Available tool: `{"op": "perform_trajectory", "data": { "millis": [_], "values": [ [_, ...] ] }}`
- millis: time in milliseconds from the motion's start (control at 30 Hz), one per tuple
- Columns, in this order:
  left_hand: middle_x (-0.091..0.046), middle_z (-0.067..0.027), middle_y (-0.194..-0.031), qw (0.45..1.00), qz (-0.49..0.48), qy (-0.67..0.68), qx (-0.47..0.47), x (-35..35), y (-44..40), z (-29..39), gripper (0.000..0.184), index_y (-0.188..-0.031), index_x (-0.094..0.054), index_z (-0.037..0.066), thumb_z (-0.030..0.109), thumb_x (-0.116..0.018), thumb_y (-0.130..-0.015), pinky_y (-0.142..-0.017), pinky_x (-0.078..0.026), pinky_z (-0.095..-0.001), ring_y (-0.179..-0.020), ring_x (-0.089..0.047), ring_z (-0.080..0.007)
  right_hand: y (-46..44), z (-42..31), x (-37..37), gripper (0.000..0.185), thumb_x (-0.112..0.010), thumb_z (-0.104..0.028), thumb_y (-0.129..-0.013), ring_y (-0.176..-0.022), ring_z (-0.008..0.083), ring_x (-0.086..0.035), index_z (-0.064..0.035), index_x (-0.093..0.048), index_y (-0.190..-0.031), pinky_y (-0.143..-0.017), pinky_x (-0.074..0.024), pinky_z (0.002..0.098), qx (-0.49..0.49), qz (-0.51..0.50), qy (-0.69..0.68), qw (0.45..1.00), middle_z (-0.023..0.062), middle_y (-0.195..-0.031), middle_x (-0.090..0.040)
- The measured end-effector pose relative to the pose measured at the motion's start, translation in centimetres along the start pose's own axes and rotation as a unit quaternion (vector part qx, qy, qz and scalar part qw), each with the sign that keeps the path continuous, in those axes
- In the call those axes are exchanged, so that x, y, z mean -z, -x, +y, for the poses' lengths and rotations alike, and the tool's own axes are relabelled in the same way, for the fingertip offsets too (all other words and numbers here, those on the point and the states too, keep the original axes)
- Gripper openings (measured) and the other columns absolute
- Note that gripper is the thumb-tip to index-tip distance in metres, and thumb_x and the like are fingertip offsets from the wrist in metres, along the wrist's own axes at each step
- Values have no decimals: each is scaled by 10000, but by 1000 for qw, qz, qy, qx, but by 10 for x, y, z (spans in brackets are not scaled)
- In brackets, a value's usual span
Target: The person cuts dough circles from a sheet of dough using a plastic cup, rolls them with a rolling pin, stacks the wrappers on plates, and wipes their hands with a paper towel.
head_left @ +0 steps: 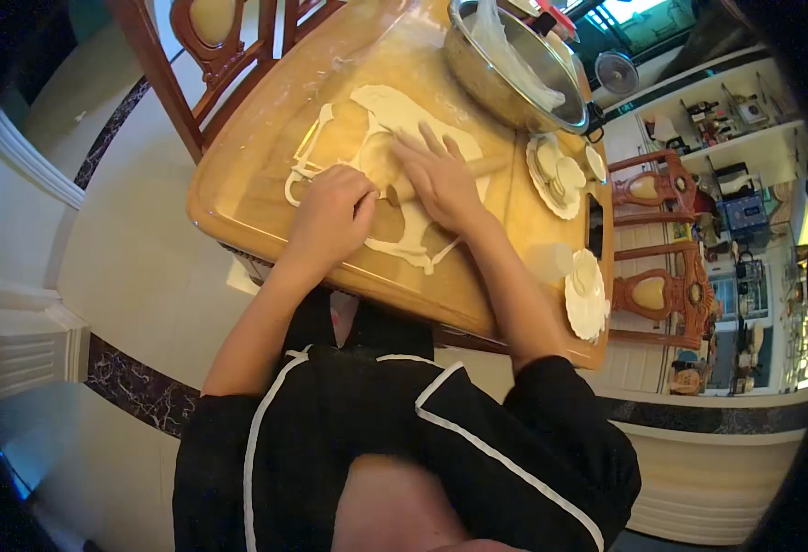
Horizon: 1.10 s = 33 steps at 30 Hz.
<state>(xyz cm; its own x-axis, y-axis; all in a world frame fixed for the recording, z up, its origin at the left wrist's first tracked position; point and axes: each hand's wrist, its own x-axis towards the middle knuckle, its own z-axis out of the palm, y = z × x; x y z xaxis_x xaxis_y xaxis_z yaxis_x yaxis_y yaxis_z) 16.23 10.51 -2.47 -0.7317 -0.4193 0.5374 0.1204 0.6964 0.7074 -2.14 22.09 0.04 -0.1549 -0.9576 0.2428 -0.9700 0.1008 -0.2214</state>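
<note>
A thin sheet of pale dough [404, 109] with ragged, cut-away edges lies on the wooden table [257, 207]. My right hand [436, 179] rests on it with fingers stretched out and spread. Under that palm runs a wooden rolling pin [489, 166], its near end showing between my hands. To its left, my left hand [335, 207] is closed with curled fingers at the dough's edge; what they hold, if anything, is hidden. Narrow dough strips [301, 170] trail around the left hand, and more scraps [409, 250] lie below the right one.
A large metal pot [464, 60] with a plastic bag [513, 60] inside stands at the back right. Two scalloped plates [565, 210] [584, 324] hold dough rounds along the right edge, near a translucent cup [549, 261]. Carved chairs [648, 190] stand around the table.
</note>
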Motion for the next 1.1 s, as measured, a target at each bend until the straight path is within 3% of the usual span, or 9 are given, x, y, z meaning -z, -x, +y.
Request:
{"op": "perform_trajectory", "data": {
  "millis": [167,233,333,433,667,733,800,967,1100],
  "values": [
    [-611,-174,-821,999,41,11,-16,-2,3,-3,90,-802,-612,-27,57,-592,-825,-767,-465,-430,-844,-582,-356,-11,-1,-3,398,-369,-247,-1007,-1402,369,-338,-83,-577,-1304,-1144,-228,545,26,42,63,997,136,-1450,-477],
    [-610,-178,-796,998,61,27,-22,-4,2,-3,81,-771,-604,-25,47,-596,-806,-762,-464,-435,-833,-584,-356,26,-13,18,391,-385,-229,-1000,-1403,364,-340,-65,-574,-1301,-1147,-241,522,6,-64,0,998,150,-1442,-482],
    [-611,-175,-793,998,58,32,-12,-2,2,-2,82,-777,-608,-23,51,-593,-808,-766,-465,-437,-832,-586,-358,71,-20,36,382,-404,-207,-990,-1402,364,-340,-54,-572,-1298,-1151,-254,489,-17,-64,-63,996,162,-1430,-489],
    [-625,-179,-870,1000,7,11,6,-4,1,-2,103,-842,-620,-33,59,-575,-851,-789,-469,-418,-875,-590,-357,63,-17,31,375,-422,-197,-986,-1403,363,-338,-51,-572,-1296,-1153,-263,463,-10,-76,-21,997,171,-1431,-484],
    [-635,-184,-876,999,35,-1,22,-2,4,-2,109,-858,-625,-33,49,-554,-864,-793,-470,-422,-881,-596,-361,-38,-15,-10,462,-377,-258,-996,-1412,382,-303,-42,-444,-1399,-1135,-241,549,30,50,46,997,184,-1505,-379],
    [-637,-185,-877,999,29,8,23,-1,3,-1,109,-858,-624,-34,48,-552,-864,-792,-470,-422,-880,-598,-361,-26,-14,-5,461,-383,-257,-993,-1415,381,-298,-31,-450,-1389,-1136,-237,549,31,34,64,997,190,-1528,-337],
    [-636,-184,-872,999,37,17,15,-2,4,-3,108,-847,-621,-34,50,-555,-862,-790,-472,-420,-869,-599,-359,9,-21,9,476,-396,-241,-990,-1425,378,-282,-33,-426,-1417,-1144,-231,536,12,-66,88,994,184,-1541,-319],
    [-633,-181,-869,999,26,25,22,-1,1,-2,106,-847,-623,-32,51,-559,-858,-798,-469,-420,-877,-594,-356,83,-34,40,502,-416,-202,-980,-1442,373,-256,-43,-392,-1455,-1163,-210,508,-37,-100,-42,993,177,-1528,-351],
    [-629,-178,-874,1000,17,14,20,-2,0,0,102,-855,-623,-31,52,-564,-853,-811,-465,-421,-896,-586,-353,32,-18,15,458,-379,-234,-1000,-1425,385,-281,-44,-437,-1412,-1154,-212,526,4,-59,26,998,196,-1491,-396]
  ]
}}
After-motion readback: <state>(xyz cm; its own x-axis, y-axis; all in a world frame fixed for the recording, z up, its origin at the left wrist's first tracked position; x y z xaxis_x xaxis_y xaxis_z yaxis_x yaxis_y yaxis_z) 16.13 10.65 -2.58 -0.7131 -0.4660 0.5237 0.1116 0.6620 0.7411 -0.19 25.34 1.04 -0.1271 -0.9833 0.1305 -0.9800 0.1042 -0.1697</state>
